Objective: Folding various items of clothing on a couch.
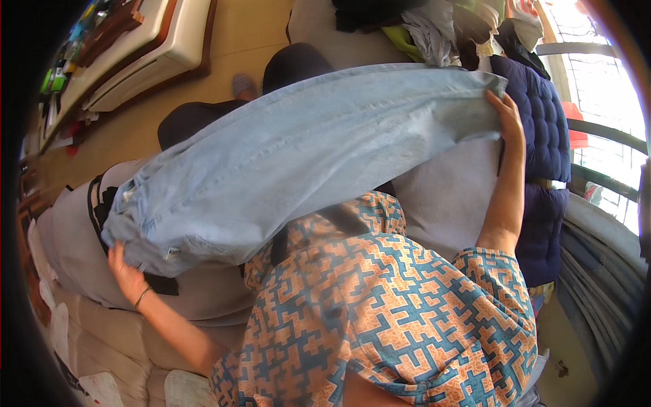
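A pair of light blue denim jeans point(305, 152) lies stretched lengthwise across my lap, with its legs laid together. At the waist end on the left, my left hand point(124, 272) grips the edge of the denim, the fingertips partly hidden by it. My right hand point(506, 114) holds the hem end at the right, thumb and fingers at the cuff. The cloth is fairly flat in the middle, with bunched folds near the waist. Some of the fabric hangs over my dark-covered knees point(203, 119).
A grey-covered seat point(442, 193) lies under and beside me. Piled clothes point(432, 30) sit at the top right, near a navy tufted cushion point(531, 122). A white cabinet point(168, 61) stands at upper left; beige sofa cushions point(107, 330) are at lower left.
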Tool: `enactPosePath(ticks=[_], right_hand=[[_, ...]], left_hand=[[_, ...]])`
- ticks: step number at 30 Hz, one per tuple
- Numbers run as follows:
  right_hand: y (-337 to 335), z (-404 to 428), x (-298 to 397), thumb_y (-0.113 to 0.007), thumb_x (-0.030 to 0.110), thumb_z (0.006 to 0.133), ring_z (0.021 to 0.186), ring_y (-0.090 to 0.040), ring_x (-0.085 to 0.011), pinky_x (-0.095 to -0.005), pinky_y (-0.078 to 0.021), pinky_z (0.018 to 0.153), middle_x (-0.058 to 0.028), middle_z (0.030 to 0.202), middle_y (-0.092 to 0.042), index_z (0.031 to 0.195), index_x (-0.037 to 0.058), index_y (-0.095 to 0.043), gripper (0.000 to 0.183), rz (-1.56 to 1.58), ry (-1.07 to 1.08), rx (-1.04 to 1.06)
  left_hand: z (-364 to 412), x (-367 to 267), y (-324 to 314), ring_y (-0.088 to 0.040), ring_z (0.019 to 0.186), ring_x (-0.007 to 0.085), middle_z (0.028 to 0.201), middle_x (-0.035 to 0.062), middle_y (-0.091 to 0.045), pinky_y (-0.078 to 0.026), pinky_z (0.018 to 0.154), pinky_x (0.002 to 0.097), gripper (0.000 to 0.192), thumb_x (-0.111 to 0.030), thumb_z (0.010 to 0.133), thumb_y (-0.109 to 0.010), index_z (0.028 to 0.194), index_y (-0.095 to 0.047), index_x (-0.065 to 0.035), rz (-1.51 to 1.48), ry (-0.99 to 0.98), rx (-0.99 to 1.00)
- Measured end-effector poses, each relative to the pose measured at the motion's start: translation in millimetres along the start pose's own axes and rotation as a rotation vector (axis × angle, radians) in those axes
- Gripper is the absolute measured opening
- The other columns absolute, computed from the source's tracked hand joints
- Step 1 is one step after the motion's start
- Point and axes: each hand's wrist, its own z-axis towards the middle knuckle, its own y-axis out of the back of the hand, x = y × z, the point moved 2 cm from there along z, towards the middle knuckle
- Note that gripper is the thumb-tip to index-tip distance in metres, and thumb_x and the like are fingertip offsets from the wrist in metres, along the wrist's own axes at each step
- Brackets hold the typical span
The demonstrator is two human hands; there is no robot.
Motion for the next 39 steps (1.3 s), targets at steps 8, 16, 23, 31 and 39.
enactPosePath(ticks=[8,16,23,31,39], right_hand=[[57.6,-22.4,26.2,-0.075,0.019,0.089,0.070,-0.063,-0.0083,-0.0238,-0.0515,0.065,0.0005,0.088,-0.069,0.106,0.0066,-0.069,0.022,0.011,0.091,-0.083],[7.6,44.3,-65.5,-0.082,0.050,0.076,0.075,-0.061,-0.0120,-0.0292,-0.0479,0.069,-0.0016,0.082,-0.067,0.099,0.0042,-0.072,0.052,-0.476,-0.086,-0.304],[23.0,19.9,-54.1,-0.077,0.042,0.085,0.076,-0.061,-0.0093,-0.0255,-0.0487,0.070,0.0027,0.088,-0.066,0.109,0.0082,-0.068,0.042,-0.265,-0.249,-0.047],[34.9,7.0,-44.2,-0.075,0.030,0.088,0.076,-0.060,-0.0078,-0.0242,-0.0484,0.069,0.0010,0.089,-0.066,0.110,0.0046,-0.067,0.034,-0.261,-0.129,0.042],[29.2,17.6,-22.6,-0.074,0.029,0.088,0.067,-0.056,-0.0054,-0.0224,-0.0445,0.063,0.0035,0.080,-0.063,0.102,0.0070,-0.069,0.026,-0.378,0.010,-0.085]], left_hand=[[-31.0,-56.2,-16.1,-0.053,0.118,0.0214,0.126,0.0092,-0.060,-0.041,0.102,0.0356,0.040,-0.025,0.092,-0.064,0.123,-0.061,-0.0007,-0.076,-0.199,-0.034],[12.3,39.4,-92.1,-0.057,0.109,0.0202,0.122,0.0077,-0.063,-0.042,0.098,0.0331,0.050,-0.036,0.090,-0.072,0.122,-0.061,0.0010,-0.032,0.104,0.133],[-5.3,63.2,-65.6,-0.055,0.114,0.0216,0.129,0.0083,-0.060,-0.040,0.101,0.0336,0.054,-0.034,0.088,-0.076,0.125,-0.060,0.0019,-0.115,0.211,0.128],[-14.9,26.2,-111.6,-0.059,0.111,0.0236,0.130,0.0120,-0.061,-0.044,0.097,0.0358,0.058,-0.034,0.088,-0.076,0.130,-0.057,0.0006,0.260,0.024,0.066],[-219.8,-58.1,-347.1,-0.042,0.138,0.0322,0.147,0.0123,-0.048,-0.034,0.109,0.0473,0.073,-0.036,0.084,-0.073,0.146,-0.046,-0.0082,0.513,-0.879,0.619]])
